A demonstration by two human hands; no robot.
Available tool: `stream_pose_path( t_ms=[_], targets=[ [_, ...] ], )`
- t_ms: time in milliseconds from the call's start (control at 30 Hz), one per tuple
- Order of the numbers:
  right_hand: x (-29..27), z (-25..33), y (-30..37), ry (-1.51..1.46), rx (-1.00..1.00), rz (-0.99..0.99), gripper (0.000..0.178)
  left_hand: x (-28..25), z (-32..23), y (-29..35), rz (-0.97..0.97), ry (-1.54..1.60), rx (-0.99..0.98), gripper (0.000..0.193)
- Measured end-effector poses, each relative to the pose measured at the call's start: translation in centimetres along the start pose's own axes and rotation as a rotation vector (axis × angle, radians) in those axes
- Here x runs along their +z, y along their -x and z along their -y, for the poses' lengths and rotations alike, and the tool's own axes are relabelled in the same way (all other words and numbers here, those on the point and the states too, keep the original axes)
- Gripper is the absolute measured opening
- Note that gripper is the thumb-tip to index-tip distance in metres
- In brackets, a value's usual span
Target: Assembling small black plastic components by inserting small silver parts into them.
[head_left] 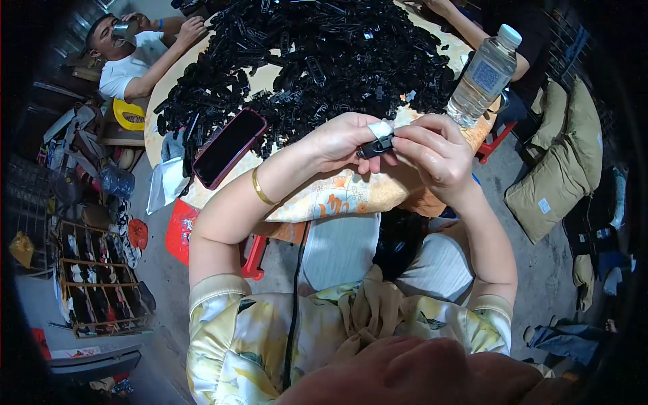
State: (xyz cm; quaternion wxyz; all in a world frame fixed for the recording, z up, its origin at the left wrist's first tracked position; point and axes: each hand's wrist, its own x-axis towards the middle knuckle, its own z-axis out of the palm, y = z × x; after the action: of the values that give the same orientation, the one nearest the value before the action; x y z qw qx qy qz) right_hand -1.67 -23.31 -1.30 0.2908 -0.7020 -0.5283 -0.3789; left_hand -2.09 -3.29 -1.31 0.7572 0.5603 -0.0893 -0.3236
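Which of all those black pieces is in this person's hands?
The black piece held at the fingertips of the left hand and right hand, unlike those lying in the heap on the table.

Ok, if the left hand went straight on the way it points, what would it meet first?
Probably the right hand, just beyond the small black part that the left hand holds, though depth is hard to judge.

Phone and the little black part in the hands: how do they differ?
The phone is much larger than the black part. The phone rests on the table; the black part is held in the left hand, the right hand against it. The phone has a reddish edge; the black part shows none. Both look mostly dark.
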Motion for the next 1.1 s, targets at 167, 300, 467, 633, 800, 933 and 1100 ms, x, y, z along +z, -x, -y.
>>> stream_pose_path(
  t_ms=[167,300,467,633,800,933,1100],
  targets=[
    [-0.5,0.0,0.1,0.057,-0.025,0.088,0.023,-0.4,-0.7,0.7,0.090,-0.136,-0.005,0.030],
    [-0.2,0.7,-0.2,-0.082,0.181,0.094,0.028,0.5,-0.5,1.3,0.021,-0.400,0.149,0.028],
    [-0.4,0.9,1.3,-0.377,0.763,0.266,0.030,1.9,0.7,1.5,-0.222,-1.217,0.496,0.033],
    [-0.7,0.7,1.4,-0.265,0.700,0.271,0.026,2.0,0.5,1.3,-0.195,-1.273,0.409,0.032],
    [-3.9,-2.6,1.9,-0.711,0.660,0.726,0.025,-0.8,-3.1,0.6,-0.344,-1.089,0.558,0.029],
    [-2.8,-2.8,1.1,-0.777,0.827,0.741,0.022,-8.5,-4.6,-1.6,-1.119,-1.482,0.462,0.055],
    [3.0,-3.5,1.5,-0.093,0.577,0.208,0.024,-13.3,-3.9,-3.4,-1.048,-1.283,0.203,0.063]
  ],
)
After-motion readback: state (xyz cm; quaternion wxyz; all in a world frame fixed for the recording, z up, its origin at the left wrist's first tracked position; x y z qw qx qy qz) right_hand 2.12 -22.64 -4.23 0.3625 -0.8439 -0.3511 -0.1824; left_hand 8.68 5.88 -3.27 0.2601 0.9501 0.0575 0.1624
